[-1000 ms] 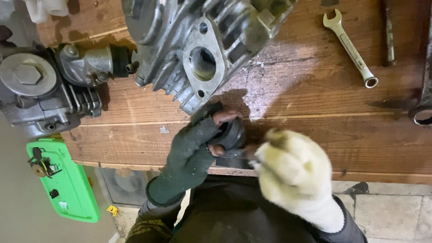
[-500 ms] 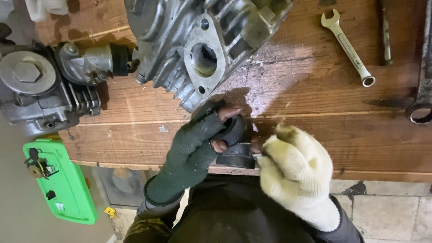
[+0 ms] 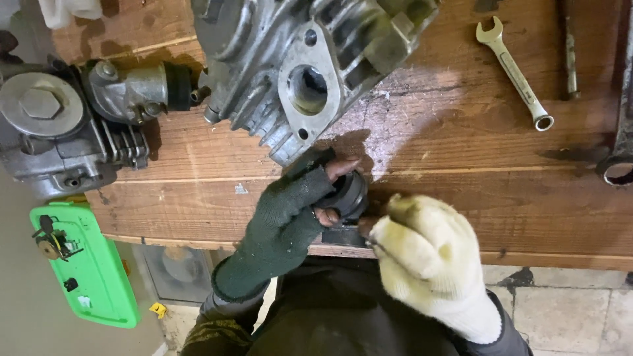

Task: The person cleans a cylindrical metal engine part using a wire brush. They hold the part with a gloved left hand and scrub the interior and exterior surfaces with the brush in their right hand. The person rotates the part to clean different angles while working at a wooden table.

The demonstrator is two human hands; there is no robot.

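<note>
So there's a small dark round part point(image 3: 348, 194) at the near edge of the wooden worktop point(image 3: 461, 184). The left hand point(image 3: 293, 211), in a dark green fingerless glove, has its grip closed around it. The right hand point(image 3: 425, 254), in a cream knit glove, is curled shut just beside it on something thin I can't make out. Just beyond sits a big finned engine casting point(image 3: 310, 59), with a combination wrench point(image 3: 515, 72) far right.

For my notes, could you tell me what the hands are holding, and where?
The left hand pinches a round black part by its rim at the bench edge; the right hand is closed against it, its grip hidden.
</note>
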